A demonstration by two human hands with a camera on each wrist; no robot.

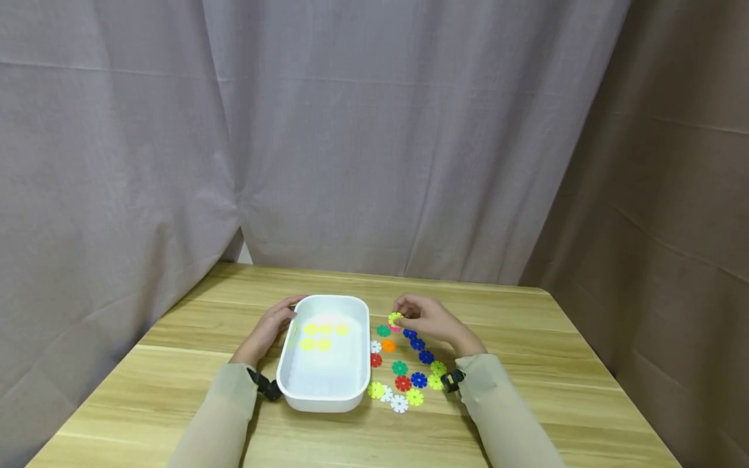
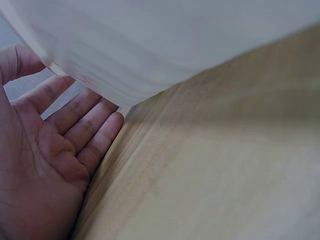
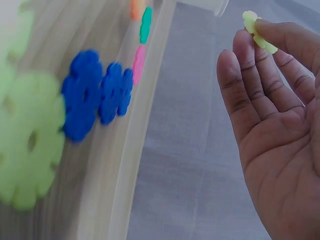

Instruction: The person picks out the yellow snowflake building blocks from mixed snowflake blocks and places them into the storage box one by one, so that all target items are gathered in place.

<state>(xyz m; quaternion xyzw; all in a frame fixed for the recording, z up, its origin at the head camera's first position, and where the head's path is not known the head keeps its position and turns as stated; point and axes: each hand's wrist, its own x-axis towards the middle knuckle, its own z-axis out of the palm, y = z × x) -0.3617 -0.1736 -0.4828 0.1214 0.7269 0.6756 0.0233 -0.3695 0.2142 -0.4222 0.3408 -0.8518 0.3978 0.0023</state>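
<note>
Beside the white oblong plastic tray [image 1: 324, 404] our relaxed left hand [image 1: 272, 330] touched, our right hand [image 1: 432, 318] pinched a lifted yellow notched disc [image 1: 394, 317], seemingly needing carrying inside.

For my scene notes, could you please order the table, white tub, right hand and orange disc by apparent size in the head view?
Largest to smallest:
table
white tub
right hand
orange disc

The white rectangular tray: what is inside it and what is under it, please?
Inside the white rectangular tray, five round yellow discs lie in two rows: three far, two near. The light wooden table is below; whatever the tray's base covers is hidden.
</note>
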